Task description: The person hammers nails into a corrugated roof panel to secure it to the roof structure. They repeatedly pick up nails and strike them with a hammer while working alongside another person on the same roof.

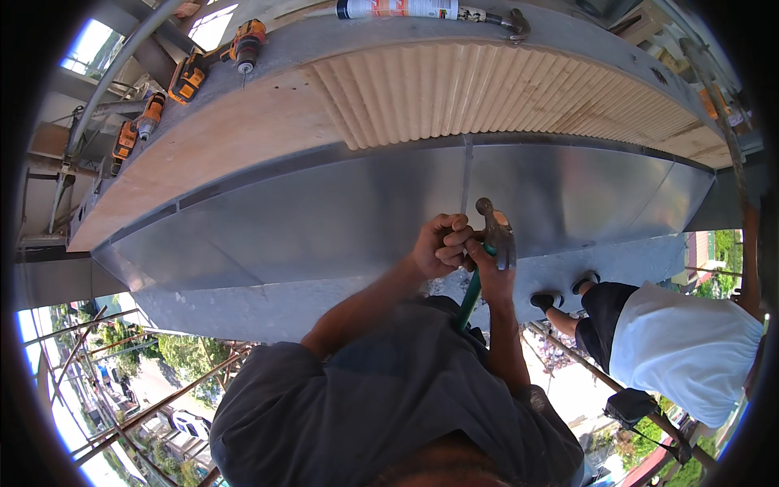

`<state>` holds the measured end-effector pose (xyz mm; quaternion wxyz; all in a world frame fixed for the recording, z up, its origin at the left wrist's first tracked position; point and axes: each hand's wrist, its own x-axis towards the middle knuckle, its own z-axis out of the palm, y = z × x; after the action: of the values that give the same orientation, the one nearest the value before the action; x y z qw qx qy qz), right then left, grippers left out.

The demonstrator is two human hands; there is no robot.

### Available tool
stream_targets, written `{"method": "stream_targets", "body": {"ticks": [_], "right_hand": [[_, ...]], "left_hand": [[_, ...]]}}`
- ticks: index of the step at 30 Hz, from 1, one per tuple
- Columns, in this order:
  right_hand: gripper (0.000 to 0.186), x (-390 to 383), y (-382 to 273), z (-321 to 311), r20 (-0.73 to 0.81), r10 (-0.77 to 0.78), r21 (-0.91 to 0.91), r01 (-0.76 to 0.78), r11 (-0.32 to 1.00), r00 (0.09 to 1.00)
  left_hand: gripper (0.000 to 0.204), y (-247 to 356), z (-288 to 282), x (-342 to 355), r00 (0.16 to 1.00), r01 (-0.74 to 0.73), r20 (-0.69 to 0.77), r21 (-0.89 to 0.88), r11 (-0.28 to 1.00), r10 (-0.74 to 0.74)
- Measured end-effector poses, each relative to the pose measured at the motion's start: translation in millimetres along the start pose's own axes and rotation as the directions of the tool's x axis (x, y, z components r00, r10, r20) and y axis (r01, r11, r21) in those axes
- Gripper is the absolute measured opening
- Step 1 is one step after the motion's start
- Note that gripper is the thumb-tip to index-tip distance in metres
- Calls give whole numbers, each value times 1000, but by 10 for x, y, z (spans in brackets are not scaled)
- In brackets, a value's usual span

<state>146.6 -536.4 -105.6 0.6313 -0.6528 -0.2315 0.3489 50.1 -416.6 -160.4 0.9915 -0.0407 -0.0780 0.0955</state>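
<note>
My right hand (493,272) grips a hammer (501,239) near its head, the steel head upright and the green handle (471,296) pointing down toward my body. My left hand (442,243) is beside it, fingers curled and close to my right fingers; what they hold, if anything, is hidden. Both hands are in front of a shiny metal panel (324,223), near a vertical seam, above a grey ledge (243,308). Over the panel are a plain board (219,146) and a ribbed cream panel (487,89).
Cordless drills (243,49), a white tube (398,10) and another hammer (515,26) lie along the upper grey shelf (584,45). A co-worker in a white top (682,349) stands at my right, a black bag (631,406) nearby. Scaffold poles (114,430) line the drop below.
</note>
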Motion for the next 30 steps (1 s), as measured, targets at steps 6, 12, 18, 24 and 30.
{"method": "stream_targets", "body": {"ticks": [6,12,18,24,30], "right_hand": [[11,61,-169,-15,72,50,88,-57,994,996],[24,24,-237,-51,98,124,331,-150,932,987],[31,227,11,-140,85,24,101,-32,994,996],[54,1207,-121,564,-215,-479,-357,387,850,851],[76,2160,-558,1569,-302,-565,-316,479,819,768]], "left_hand": [[28,-59,0,-13,997,-65,-46,-10,998,65],[28,-103,-127,-141,986,-162,-61,-169,972,153],[26,-69,-222,-671,922,-269,-282,30,963,266],[25,198,-136,-1074,531,-218,-644,525,823,551],[20,676,30,-1233,497,-242,-615,579,779,612]]}}
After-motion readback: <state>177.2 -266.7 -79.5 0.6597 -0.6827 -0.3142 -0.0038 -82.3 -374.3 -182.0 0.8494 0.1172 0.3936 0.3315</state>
